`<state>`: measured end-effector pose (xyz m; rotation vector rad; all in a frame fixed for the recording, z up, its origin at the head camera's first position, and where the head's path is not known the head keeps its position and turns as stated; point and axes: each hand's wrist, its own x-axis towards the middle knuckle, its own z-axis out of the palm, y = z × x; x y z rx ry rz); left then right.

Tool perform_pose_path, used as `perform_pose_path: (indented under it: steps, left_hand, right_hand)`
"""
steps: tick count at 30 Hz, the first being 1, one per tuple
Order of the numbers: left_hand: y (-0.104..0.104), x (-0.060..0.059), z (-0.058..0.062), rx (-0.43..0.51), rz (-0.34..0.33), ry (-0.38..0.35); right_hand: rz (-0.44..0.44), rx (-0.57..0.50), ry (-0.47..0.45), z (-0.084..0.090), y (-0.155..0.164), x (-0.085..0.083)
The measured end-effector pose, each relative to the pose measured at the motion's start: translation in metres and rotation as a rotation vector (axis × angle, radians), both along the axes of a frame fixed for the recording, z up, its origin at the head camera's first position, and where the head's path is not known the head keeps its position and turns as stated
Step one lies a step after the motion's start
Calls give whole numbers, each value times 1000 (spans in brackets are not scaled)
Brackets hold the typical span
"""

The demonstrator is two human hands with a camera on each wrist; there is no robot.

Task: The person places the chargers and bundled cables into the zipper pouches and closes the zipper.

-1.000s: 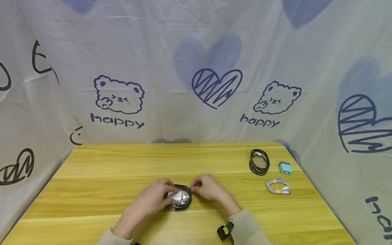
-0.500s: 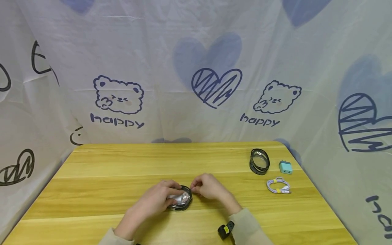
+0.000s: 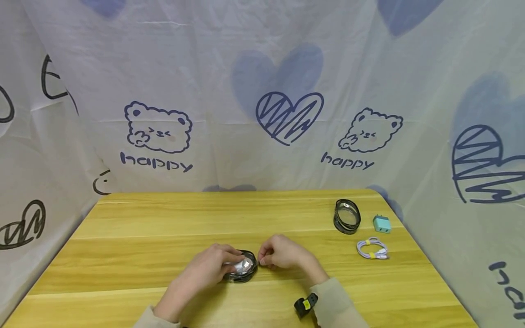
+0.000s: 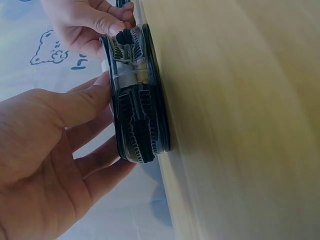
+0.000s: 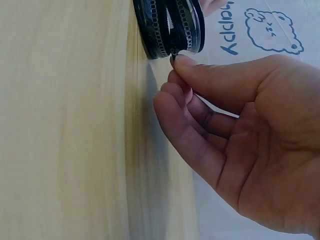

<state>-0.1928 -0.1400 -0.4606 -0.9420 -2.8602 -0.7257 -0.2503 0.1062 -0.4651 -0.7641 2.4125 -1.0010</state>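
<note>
A round black zippered case (image 3: 243, 268) with a clear top lies flat on the wooden table (image 3: 164, 218), near the front middle. My left hand (image 3: 211, 268) holds it from the left, thumb on the clear lid and fingers along its side (image 4: 95, 150). My right hand (image 3: 280, 255) is at the case's right edge. There its thumb and forefinger pinch the small zipper pull (image 5: 173, 58). In the left wrist view the case (image 4: 137, 115) shows its zipper teeth edge-on. In the right wrist view the case (image 5: 170, 25) sits just beyond my fingertips.
At the back right of the table stand a second round black case (image 3: 347, 216), a teal charger plug (image 3: 382, 223) and a coiled white cable (image 3: 372, 249). A printed cloth backdrop (image 3: 262, 91) closes off the back and both sides.
My right hand has slid a little toward me along the case's right edge, still pinching the zipper pull. The left hand has stayed on the case.
</note>
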Motion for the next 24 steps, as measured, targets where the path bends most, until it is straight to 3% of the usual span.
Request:
perform_pose_path:
  steps: [13, 21, 24]
  left_hand:
    - [-1, 1, 1, -15, 15, -7]
    - [-2, 1, 2, -19, 36, 41]
    - [-2, 0, 2, -16, 18, 79]
  right_hand:
    - [-49, -7, 12, -1, -3, 2]
    - [-129, -19, 118, -10, -11, 0]
    - [-157, -19, 117, -11, -13, 1]
